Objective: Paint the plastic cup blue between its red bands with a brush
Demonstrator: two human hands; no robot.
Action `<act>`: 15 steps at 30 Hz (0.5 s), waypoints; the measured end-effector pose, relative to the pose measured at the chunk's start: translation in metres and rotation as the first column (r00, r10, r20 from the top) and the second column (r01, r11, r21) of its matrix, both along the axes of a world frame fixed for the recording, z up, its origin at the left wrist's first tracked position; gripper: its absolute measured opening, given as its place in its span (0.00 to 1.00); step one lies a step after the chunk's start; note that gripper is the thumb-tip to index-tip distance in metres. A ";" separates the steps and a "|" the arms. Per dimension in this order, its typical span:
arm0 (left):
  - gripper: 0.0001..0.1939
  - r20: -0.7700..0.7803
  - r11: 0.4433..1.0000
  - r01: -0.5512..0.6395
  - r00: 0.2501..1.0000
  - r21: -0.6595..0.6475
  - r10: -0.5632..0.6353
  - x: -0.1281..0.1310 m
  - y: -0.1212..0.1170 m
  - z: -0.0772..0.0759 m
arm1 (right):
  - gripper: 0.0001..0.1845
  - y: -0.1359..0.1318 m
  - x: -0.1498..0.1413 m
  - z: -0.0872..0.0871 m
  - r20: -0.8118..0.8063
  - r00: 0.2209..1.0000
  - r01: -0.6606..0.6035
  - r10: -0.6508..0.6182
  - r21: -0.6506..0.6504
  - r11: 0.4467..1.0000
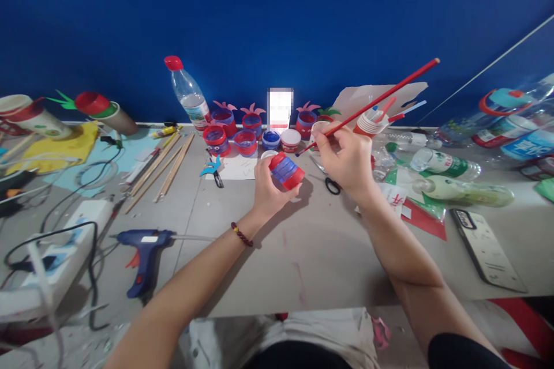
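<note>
My left hand [270, 187] is wrapped round a small red cup with blue painted bands [286, 172], tilted above the table. In my right hand [344, 155] is a long red paintbrush [385, 95], its dark tip just to the right of the cup and apart from it. Behind the cup stand an open jar of blue paint [271, 139] and a jar with a whitish lid [290, 140]. Several red and blue painted cups [246, 142] are grouped there, some with pink leaf-shaped tops. Scissors [332, 185] lie beneath my right hand.
At the left lie a blue glue gun [145, 245], wooden sticks [164, 167] and a white power strip [64, 242] with cables. A red-capped bottle [188, 95] stands behind. On the right are plastic bottles [445, 164] and a phone [487, 248] near the table's front edge.
</note>
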State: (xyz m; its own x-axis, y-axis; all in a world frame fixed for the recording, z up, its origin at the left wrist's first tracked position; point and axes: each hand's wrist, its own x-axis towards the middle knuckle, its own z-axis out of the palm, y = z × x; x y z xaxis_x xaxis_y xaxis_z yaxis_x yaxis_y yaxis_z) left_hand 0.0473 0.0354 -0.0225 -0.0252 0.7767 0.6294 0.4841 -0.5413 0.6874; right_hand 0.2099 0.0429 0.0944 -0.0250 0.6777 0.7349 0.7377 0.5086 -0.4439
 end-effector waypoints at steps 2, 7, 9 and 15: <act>0.41 0.026 1.000 0.005 1.000 -0.012 -0.004 0.001 0.000 -0.002 | 0.11 0.001 0.002 0.001 -0.034 0.999 -0.013 0.013 -0.004 1.000; 0.42 0.086 0.999 0.032 0.996 -0.005 -0.031 0.001 0.002 -0.005 | 0.13 0.005 0.006 0.005 -0.176 0.984 0.050 -0.035 0.083 0.995; 0.42 0.094 0.998 0.066 0.993 0.004 -0.066 0.001 0.002 -0.004 | 0.13 0.009 0.009 0.003 -0.266 0.963 0.087 -0.054 0.116 0.989; 0.45 0.027 0.991 0.081 0.996 0.108 -0.084 -0.003 0.002 -0.003 | 0.13 0.027 0.013 -0.021 -0.454 0.883 -0.123 0.122 0.027 0.992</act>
State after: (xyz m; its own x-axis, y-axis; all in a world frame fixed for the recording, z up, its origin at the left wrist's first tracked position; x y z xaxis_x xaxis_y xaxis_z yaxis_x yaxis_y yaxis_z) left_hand 0.0438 0.0373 -0.0256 0.0151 0.7051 0.7089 0.4141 -0.6498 0.6374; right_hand 0.2229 0.0700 0.0738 0.2281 0.6927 0.6842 0.3872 0.5802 -0.7165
